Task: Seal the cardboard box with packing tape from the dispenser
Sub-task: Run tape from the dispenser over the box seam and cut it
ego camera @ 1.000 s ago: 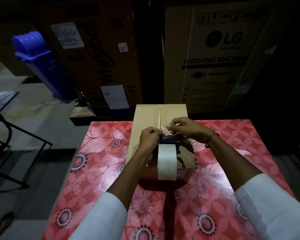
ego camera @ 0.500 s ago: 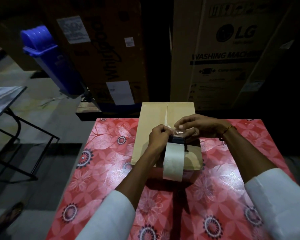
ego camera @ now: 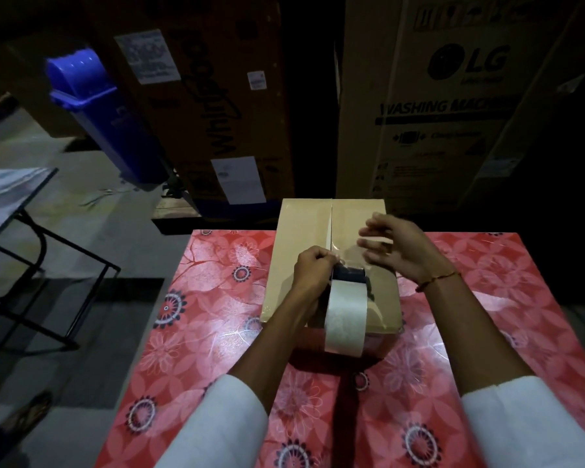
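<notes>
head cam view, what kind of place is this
Likely an appliance storeroom or shop back room: a tall LG washing machine carton, a second big carton beside it, bare floor.

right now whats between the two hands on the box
In the head view, the dispenser's dark front end sits between the left hand and right hand, over the cardboard box seam.

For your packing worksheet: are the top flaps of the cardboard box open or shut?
Shut. Both flaps of the cardboard box lie flat, meeting along a centre seam. Whether tape covers it, cannot tell.
</notes>
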Motion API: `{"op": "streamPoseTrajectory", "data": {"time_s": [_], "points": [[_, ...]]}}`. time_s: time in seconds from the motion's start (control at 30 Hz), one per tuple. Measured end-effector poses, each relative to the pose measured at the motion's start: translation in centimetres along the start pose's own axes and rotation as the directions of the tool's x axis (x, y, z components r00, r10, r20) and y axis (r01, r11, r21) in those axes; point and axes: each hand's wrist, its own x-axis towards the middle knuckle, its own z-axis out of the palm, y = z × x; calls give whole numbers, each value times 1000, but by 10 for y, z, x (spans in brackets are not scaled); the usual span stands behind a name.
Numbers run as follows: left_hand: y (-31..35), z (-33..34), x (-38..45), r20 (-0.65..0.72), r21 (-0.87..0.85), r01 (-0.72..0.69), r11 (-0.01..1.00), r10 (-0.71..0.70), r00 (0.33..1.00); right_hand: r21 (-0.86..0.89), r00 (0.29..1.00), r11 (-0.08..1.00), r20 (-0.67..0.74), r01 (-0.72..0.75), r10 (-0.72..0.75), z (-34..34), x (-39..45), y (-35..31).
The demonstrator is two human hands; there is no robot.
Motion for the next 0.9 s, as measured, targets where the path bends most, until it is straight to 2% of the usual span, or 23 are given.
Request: {"op": "streamPoseTrajectory", "data": {"time_s": [0.07, 0.33, 0.6, 0.9], "points": [[1, 0, 0, -4, -14, 12, 1000, -12, 1000, -96, 999, 995, -13, 41, -42, 0, -6, 11], [9, 3, -1, -21, -57, 70, 996, -71, 997, -202, 987, 966, 2, 160, -163, -1, -31, 41], [14, 2, -2, -37, -45, 84, 995, -85, 996, -194, 978, 959, -8, 205, -211, 5, -35, 41], [16, -1, 2, 6, -66, 113, 991, -112, 994, -297, 963, 924, -42, 242, -266, 7, -25, 45]]}}
